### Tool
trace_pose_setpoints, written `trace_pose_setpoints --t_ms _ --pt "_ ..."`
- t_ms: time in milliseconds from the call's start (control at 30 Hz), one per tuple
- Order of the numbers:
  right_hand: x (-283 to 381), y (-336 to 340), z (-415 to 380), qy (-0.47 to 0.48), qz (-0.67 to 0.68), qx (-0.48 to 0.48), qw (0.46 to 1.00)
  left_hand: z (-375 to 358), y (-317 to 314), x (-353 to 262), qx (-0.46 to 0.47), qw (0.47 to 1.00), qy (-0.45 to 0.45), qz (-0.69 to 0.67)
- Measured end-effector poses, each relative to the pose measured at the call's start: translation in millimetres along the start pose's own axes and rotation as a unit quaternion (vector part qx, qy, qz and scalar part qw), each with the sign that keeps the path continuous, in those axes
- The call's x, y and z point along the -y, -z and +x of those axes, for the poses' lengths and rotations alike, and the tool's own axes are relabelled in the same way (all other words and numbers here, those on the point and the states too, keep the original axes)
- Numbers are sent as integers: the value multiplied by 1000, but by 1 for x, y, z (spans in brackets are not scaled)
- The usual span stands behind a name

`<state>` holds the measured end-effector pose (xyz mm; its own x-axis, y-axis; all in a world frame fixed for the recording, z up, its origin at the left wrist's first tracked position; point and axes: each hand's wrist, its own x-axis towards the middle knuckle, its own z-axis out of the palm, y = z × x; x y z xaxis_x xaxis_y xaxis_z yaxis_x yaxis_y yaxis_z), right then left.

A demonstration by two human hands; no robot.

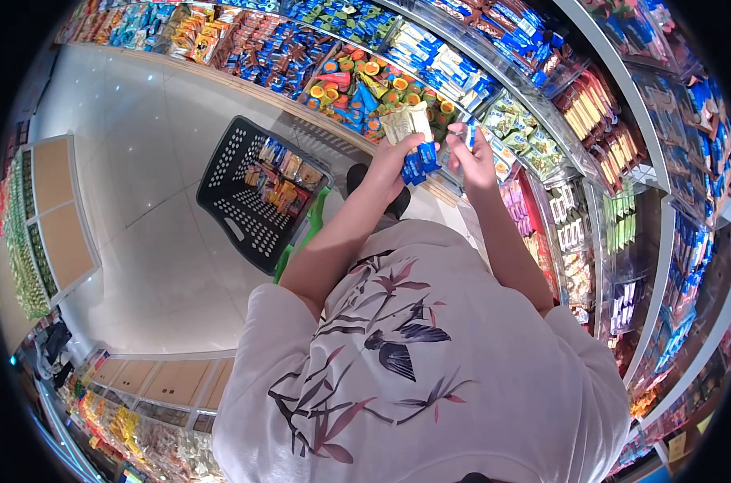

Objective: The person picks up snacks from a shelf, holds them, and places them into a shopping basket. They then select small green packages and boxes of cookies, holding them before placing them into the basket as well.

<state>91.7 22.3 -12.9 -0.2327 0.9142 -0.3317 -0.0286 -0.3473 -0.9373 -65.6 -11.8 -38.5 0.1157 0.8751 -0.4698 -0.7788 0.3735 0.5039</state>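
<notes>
My left hand (391,161) is closed around several small wrapped snack packets: a cream-coloured packet (407,122) sticks up above the thumb, and shiny blue packets (419,163) hang out below. My right hand (476,165) is just to the right, pinching a small blue-and-white packet (471,135) between thumb and fingertips. Both hands are in front of the sloping candy shelf, near a bin of orange, green and blue packs (357,92). Printing on the held packets is too small to read.
A black shopping basket (220,211) with a green handle (315,217) is at my left, with snack packets (285,173) inside. Bins of blue-and-white packets (446,68) and green-and-white packets (522,133) curve around the front and right. A low cabinet (63,197) stands far left.
</notes>
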Motion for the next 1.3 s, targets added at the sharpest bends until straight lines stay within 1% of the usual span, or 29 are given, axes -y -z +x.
trace_pose_setpoints --t_ms 100,200,300,400,433,533,567,667,767,867,900,933,1000,1033,1133,1167,1300 --pt "11 -1 2 -75 82 -34 993 2 -2 -2 2 999 23 -23" --pt "5 3 6 -38 54 -52 996 3 -5 -2 16 1000 15 -18" --pt "9 4 5 -62 -38 -20 997 2 -10 -2 25 1000 13 7" --pt "-7 0 5 28 -104 -18 994 2 -12 -1 40 999 20 22" --pt "-6 0 5 10 -69 -13 997 3 -11 -1 39 999 19 33" --pt "6 2 3 -3 -18 -14 1000 0 -12 -7 38 997 57 30" --pt "-7 15 10 -40 -19 -20 999 -1 -12 -7 42 997 59 34" --pt "0 14 9 -57 -4 -14 998 0 -13 -7 54 996 54 47" --pt "-2 5 7 -51 3 -8 999 0 -13 -3 71 995 36 67" --pt "8 -8 0 -32 54 -8 998 4 -6 5 76 992 28 95" --pt "9 -8 1 -24 39 10 999 3 -7 5 72 992 27 97" --pt "12 -7 0 -42 43 4 998 2 -8 4 69 992 27 98" --pt "23 -6 -3 -78 51 -8 996 -4 -13 -4 45 995 56 75" --pt "13 -1 1 -12 50 -10 999 -6 -14 -8 33 995 70 64" --pt "13 13 5 -81 102 -38 991 -5 -10 -9 16 996 73 46" --pt "8 18 7 -89 126 -46 987 -5 -9 -10 11 997 73 35" --pt "1 18 6 -76 108 -54 990 -3 -4 -8 2 997 72 -2"
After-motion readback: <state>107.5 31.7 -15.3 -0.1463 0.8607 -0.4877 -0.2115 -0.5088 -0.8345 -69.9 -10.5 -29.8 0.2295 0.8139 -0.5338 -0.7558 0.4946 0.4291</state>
